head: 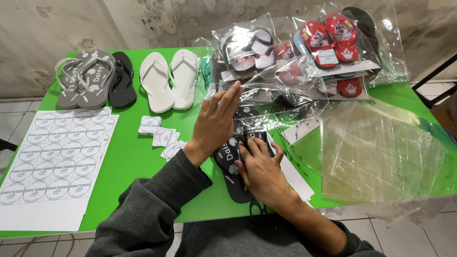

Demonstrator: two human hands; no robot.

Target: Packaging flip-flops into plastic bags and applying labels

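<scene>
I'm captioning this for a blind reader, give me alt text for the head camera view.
Two hands work on a black sandal at a green table: the right hand presses on it, the left hand lifts a clear bag. Around lie loose sandals, bagged pairs and a sticker sheet.

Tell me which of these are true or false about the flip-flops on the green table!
1. A white pair of flip-flops lies on the green table. True.
2. The right hand rests on a black flip-flop. True.
3. The sticker sheet lies on the right side of the table. False: it lies on the left side.
4. The left hand holds scissors. False: it lies flat, fingers stretched toward the bagged flip-flops.
5. The red flip-flops are inside a clear bag. True.
</scene>
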